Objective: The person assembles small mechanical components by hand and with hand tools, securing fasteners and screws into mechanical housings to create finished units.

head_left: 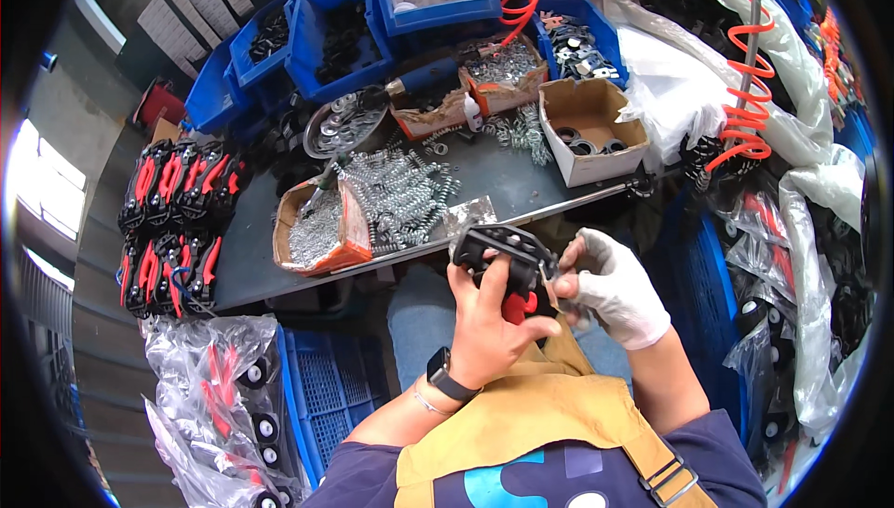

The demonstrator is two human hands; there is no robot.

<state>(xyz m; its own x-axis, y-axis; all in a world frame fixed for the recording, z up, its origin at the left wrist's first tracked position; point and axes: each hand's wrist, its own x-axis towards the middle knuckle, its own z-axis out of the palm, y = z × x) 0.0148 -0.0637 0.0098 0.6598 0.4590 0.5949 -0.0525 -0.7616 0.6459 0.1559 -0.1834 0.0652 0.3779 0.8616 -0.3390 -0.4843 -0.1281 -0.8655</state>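
Observation:
My left hand (489, 317), bare with a dark watch on the wrist, grips a black and red plastic part (507, 261) above my lap. My right hand (605, 284), in a white glove, touches the part's right side with its fingertips pinched at a small metal piece. Just beyond the part, a pile of metal springs (400, 196) lies on the grey bench (503, 182) near its front edge.
An orange box of small metal pieces (317, 233) sits left of the springs. A cardboard box of rings (591, 131) stands at right. Blue bins (335, 33) line the back. Finished black and red parts (177, 224) are stacked at left. Bags of parts (223, 396) lie on the floor.

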